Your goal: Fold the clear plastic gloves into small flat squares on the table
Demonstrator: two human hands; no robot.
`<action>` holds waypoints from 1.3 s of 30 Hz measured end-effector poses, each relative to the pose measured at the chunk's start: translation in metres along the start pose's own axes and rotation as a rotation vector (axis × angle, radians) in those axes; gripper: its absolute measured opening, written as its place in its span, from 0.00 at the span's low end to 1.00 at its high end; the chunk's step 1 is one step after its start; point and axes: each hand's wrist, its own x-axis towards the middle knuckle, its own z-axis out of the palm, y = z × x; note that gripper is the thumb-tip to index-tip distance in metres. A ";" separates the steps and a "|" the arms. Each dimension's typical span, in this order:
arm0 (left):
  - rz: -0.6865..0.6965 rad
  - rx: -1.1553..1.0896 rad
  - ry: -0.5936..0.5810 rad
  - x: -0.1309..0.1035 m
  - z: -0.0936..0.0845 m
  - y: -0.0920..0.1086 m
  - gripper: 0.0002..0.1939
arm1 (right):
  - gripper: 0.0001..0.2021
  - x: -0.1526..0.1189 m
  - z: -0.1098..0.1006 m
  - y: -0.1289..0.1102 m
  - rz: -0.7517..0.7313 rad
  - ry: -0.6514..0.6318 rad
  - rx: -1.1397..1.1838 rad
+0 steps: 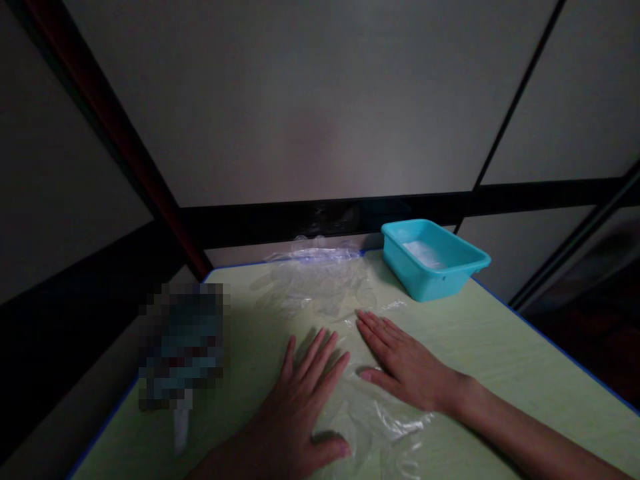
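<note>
My left hand lies palm down with its fingers spread, over the left side of a sheet of thin clear plastic. My right hand is flat on the same plastic, fingers stretched out and thumb apart. The plastic is wrinkled and shiny, and it runs toward the front edge of the view. Beyond my fingertips, a pile of crumpled clear plastic with rounded, finger-like ends, possibly disposable gloves, reaches the table's far edge. Neither hand grips anything.
The pale green table has a blue edge. A turquoise plastic basin with something whitish inside stands at the back right. A pixelated object with a white strip lies at the left. Light panels rise behind the table.
</note>
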 end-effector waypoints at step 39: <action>0.453 -0.002 0.049 -0.001 -0.019 0.020 0.27 | 0.32 0.001 -0.005 0.002 -0.055 0.009 0.052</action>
